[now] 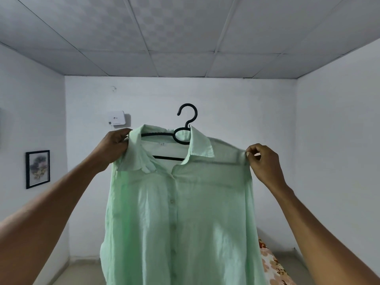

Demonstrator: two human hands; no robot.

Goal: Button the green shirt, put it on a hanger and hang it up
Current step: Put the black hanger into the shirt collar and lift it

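Shirt point(181, 212) pale mint green, plain, buttons matching; hanger point(186, 122) black; walls point(333, 153) plain white; ceiling point(185, 33) white panels with faint checked texture; wall box point(116, 118) white; picture point(38, 169) black-framed, muted floral print; bedding point(273, 266) cream with orange-brown flower pattern.

Both arms raised forward; left hand point(115, 148) gripping, fingers curled; right hand point(264, 163) pinching with fingers.

Light: you get soft, even, cool room light; no glare.
Shadows: faint, beside the wall box point(115, 118).
Edges: your wide lens bends the walls and ceiling.
Sharpness: mostly crisp.
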